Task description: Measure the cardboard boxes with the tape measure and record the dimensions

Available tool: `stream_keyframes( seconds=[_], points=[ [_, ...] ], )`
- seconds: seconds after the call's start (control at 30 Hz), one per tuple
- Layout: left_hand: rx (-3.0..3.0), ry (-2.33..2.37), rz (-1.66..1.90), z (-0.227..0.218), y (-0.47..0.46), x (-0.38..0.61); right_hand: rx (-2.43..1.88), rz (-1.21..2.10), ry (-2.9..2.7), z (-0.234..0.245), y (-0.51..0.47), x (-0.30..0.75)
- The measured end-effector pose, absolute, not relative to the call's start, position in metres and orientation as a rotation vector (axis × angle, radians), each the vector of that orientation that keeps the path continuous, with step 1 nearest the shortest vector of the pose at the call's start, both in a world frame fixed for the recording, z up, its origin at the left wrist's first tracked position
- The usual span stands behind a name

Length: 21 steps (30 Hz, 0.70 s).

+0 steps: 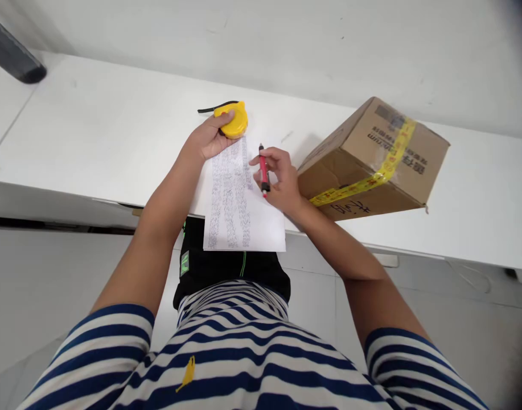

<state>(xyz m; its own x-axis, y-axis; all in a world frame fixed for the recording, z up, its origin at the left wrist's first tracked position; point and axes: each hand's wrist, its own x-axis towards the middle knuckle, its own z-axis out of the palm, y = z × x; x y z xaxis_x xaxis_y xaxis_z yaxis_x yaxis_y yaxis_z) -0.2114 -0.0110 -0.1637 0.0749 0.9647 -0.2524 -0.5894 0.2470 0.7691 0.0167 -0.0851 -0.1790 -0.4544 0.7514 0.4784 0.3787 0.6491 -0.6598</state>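
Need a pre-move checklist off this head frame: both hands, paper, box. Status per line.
1. Tape measure held in the left hand: ok, thumb on its yellow case.
2. Pen held in the right hand: ok, above the paper.
3. Paper fully on the table: not ok, its near end hangs past the front edge.
4. Box resting on the table: ok, yellow tape runs across it.
5. Right forearm clear of the box: cannot tell, they overlap in this view.
6. Writing on the paper readable: cannot tell, too small.
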Motion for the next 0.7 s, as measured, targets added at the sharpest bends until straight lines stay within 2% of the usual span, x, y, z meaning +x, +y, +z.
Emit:
stream_keyframes(
  seconds=[0.3,0.47,0.7],
  points=[
    [0.601,0.840,1.219,-0.172,-0.007,-0.215,-0.880,1.221,-1.910,-0.181,-0.094,0.026],
    [0.549,0.801,1.217,-0.180,0.000,-0.217,-1.132,1.092,-1.951,-0.180,-0.095,0.021],
    [0.539,0.785,1.223,-0.169,-0.006,-0.210,-1.132,1.090,-1.974,-0.176,-0.094,0.020]
  ],
)
